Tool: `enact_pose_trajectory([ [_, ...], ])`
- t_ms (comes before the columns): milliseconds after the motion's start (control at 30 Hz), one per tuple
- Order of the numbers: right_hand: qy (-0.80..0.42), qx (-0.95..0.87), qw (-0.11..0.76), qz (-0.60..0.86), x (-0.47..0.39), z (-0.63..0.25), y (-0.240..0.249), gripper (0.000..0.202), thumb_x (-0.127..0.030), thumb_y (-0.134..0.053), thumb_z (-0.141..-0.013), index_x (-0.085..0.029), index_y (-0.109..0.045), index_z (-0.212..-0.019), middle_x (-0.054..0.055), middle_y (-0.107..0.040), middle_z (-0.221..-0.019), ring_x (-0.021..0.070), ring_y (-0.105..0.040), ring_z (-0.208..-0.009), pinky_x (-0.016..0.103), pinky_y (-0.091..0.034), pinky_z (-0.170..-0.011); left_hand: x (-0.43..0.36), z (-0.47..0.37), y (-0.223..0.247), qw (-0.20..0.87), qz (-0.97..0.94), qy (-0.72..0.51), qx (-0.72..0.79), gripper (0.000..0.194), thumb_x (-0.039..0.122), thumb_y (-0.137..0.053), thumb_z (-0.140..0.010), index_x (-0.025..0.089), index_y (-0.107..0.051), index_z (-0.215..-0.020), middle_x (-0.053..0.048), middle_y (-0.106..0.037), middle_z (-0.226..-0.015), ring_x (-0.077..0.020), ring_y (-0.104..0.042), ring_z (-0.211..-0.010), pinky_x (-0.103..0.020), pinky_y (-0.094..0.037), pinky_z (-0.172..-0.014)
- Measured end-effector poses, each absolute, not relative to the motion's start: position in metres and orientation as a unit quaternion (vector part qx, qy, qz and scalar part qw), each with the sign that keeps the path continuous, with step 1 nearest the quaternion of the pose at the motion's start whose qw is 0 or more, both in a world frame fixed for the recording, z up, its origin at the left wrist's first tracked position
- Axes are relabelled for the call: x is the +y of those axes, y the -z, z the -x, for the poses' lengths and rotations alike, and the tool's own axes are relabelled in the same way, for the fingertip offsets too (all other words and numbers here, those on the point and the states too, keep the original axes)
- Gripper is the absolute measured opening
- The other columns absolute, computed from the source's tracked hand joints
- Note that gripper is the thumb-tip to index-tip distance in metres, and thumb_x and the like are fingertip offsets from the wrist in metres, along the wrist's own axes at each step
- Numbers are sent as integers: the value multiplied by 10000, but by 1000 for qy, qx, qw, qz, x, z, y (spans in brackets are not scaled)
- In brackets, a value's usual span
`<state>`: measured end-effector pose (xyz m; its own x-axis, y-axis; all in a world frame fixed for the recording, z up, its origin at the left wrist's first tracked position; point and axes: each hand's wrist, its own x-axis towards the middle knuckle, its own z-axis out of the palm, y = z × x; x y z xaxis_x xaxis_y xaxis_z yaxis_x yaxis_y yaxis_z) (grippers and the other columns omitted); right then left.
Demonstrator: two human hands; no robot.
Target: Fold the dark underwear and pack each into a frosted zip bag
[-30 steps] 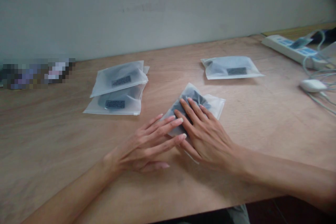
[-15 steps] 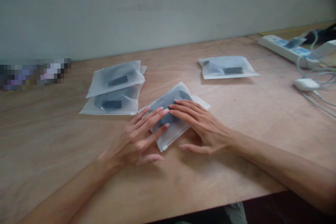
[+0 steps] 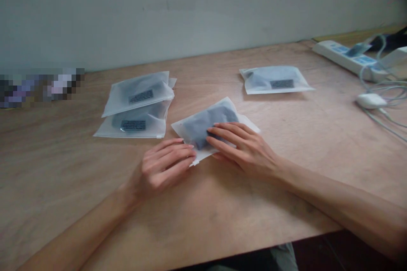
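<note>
The left hand's fingers (image 3: 173, 156), bent and close together, touch the near-left edge of the frosted bag (image 3: 219, 120); the right hand's fingers (image 3: 227, 135), loosely extended and slightly spread, lie across its top, dark contents visible beyond them.

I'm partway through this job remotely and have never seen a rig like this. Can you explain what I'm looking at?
There is no machine here: these are a person's bare hands, seen from above by one camera worn on the head. On the wooden table, the right hand rests on a frosted zip bag with something dark inside. The left hand is at its near left edge; whether it grips is unclear. At least two overlapping labelled bags lie to the left, and another labelled bag farther back. At right are a power strip and a white adapter. The far-left items are pixelated.
</note>
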<state>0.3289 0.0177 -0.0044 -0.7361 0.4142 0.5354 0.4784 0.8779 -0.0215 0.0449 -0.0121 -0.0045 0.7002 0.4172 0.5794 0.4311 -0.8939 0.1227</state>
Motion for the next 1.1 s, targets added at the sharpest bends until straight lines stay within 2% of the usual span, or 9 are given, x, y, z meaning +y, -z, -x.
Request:
enact_pose_trajectory([
  [133, 59, -938, 300, 160, 6, -320, 5, 297, -149, -652, -944, -119, -657, -1239, 126, -716, -1247, 255, -648, -1173, 453, -547, -1011, -14, -48, -1, 12, 928, 302, -219, 226, 58, -683, -904, 119, -681, -1122, -103, -756, -1163, -217, -714, -1133, -429, -594, -1052],
  [333, 54, -934, 337, 110, -8, -307, -4, 181, -110, -576, -969, -94, -713, -1086, 102, -759, -1054, 205, -694, -983, 352, -571, -858, -17, -53, -9, 34, 940, 286, -183, 198, 43, -599, -944, 82, -684, -1119, -132, -756, -1157, -239, -706, -1159, -439, -584, -1073],
  [567, 1, -927, 353, 130, -10, -301, -6, 308, -106, -432, -1018, -114, -711, -887, 68, -758, -903, 160, -663, -810, 315, -541, -754, -18, -53, -7, 34, 946, 273, -171, 232, 26, -568, -954, 94, -683, -1144, -113, -758, -1164, -229, -702, -1170, -434, -578, -1088],
  [667, 6, -932, 340, 129, -9, -302, -4, 288, -94, -453, -1004, -119, -692, -845, 76, -739, -871, 168, -651, -806, 328, -525, -736, -16, -49, -5, 45, 946, 269, -174, 257, 40, -573, -963, 119, -677, -1185, -85, -759, -1171, -200, -700, -1171, -416, -557, -1115],
  [833, 16, -933, 322, 157, -3, -311, 0, 272, -94, -456, -1011, -151, -671, -853, 61, -713, -839, 169, -616, -805, 332, -516, -746, -11, -44, -4, 78, 941, 274, -183, 218, 40, -657, -920, 121, -692, -1119, -75, -768, -1141, -204, -727, -1096, -429, -581, -1063],
  [1100, 153, -925, 292, 190, 12, -325, 1, 179, -72, -578, -945, -157, -691, -835, 59, -705, -857, 189, -581, -791, 352, -484, -713, 2, -32, -4, 100, 916, 305, -238, 183, 51, -698, -881, 172, -698, -1019, -21, -789, -1048, -169, -747, -964, -391, -578, -972],
])
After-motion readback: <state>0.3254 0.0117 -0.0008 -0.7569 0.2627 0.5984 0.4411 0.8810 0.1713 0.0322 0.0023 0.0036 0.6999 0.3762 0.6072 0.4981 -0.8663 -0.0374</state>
